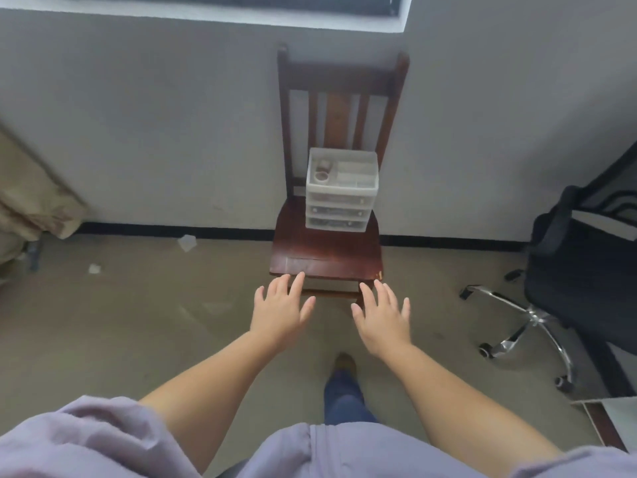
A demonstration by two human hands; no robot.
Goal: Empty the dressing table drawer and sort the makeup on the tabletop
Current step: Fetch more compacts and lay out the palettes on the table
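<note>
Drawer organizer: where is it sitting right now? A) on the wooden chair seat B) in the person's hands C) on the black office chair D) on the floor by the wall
A: the clear plastic drawer organizer stands at the back of the wooden chair seat, against the backrest, while the left hand and right hand hang open in front of the seat, holding nothing.

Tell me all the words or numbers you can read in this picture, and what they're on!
There are none to read. The little plastic drawer box on the wooden chair shows no label, and the things in its top tray are too blurry to tell.
</note>
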